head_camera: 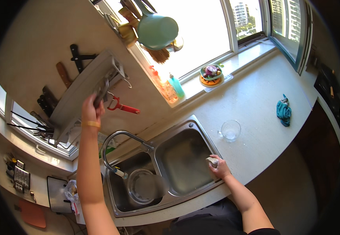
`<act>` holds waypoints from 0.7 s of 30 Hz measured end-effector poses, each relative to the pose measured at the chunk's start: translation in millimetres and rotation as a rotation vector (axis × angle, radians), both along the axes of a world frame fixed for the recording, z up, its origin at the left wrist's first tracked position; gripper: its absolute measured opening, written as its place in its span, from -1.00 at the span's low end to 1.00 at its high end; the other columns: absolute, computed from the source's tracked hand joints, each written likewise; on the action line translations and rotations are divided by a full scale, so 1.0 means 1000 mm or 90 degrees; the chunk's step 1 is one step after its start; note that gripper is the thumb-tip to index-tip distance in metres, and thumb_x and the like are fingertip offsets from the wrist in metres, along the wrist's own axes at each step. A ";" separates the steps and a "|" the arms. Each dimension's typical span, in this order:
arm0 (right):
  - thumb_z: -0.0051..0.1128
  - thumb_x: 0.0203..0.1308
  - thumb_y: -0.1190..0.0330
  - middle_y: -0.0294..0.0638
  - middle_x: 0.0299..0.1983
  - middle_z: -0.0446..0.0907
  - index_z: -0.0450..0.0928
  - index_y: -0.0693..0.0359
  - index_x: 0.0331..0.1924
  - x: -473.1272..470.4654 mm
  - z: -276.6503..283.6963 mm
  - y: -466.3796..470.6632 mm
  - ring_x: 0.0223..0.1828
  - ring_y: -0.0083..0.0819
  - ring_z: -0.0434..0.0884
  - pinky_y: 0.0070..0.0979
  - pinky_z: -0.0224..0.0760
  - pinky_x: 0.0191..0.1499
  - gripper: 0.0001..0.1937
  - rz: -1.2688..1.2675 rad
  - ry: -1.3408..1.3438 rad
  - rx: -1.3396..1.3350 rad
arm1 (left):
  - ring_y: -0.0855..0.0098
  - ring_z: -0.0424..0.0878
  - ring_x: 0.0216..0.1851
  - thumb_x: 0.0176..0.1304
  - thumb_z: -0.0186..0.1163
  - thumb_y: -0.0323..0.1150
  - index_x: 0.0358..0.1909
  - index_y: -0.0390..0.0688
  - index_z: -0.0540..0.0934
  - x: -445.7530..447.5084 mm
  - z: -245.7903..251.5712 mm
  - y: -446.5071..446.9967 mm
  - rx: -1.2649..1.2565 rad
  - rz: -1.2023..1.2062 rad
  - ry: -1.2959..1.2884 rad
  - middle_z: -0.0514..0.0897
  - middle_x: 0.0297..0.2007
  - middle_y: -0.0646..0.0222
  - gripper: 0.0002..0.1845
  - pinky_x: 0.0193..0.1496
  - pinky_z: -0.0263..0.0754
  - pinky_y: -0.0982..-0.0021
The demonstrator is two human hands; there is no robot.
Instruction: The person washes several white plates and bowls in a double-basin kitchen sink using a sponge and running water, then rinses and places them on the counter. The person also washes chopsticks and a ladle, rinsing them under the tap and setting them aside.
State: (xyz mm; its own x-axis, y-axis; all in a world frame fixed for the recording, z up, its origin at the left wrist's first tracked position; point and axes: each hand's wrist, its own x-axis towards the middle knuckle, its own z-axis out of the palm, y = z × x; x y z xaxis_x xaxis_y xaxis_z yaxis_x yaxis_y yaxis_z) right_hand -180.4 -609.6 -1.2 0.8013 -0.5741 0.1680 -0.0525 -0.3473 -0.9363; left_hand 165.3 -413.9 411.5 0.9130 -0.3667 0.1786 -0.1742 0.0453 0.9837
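Note:
My left hand (92,110) is raised to the wall-mounted knife rack (80,88), its fingers closed around a dark-handled metal utensil (102,91), blurred and partly covered. A red peeler (125,108) hangs just right of that hand. Over the right basin (183,161) of the steel sink, my right hand (221,169) grips a small pale, rough-looking lump (212,161); what it is cannot be told. In the left basin sits a round bowl (142,188), with the curved faucet (114,135) above it.
A clear glass mug (230,131) and a crumpled teal cloth (284,112) rest on the countertop (255,88). Bottles (176,85) and a container of onions (212,72) line the windowsill. A green ladle (158,30) hangs above; knife handles (63,75) project from the rack.

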 end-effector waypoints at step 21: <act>0.10 0.08 0.51 -0.28 -0.21 0.53 0.44 0.21 -0.05 0.088 0.056 0.061 -0.18 -0.54 0.51 -0.53 0.42 -0.07 -0.70 0.319 0.113 0.206 | -0.10 0.59 -0.39 0.24 0.04 -0.41 0.03 -0.13 0.43 -0.205 -0.336 0.035 0.356 0.078 -0.039 0.61 -0.43 -0.10 -0.69 -0.38 0.47 0.03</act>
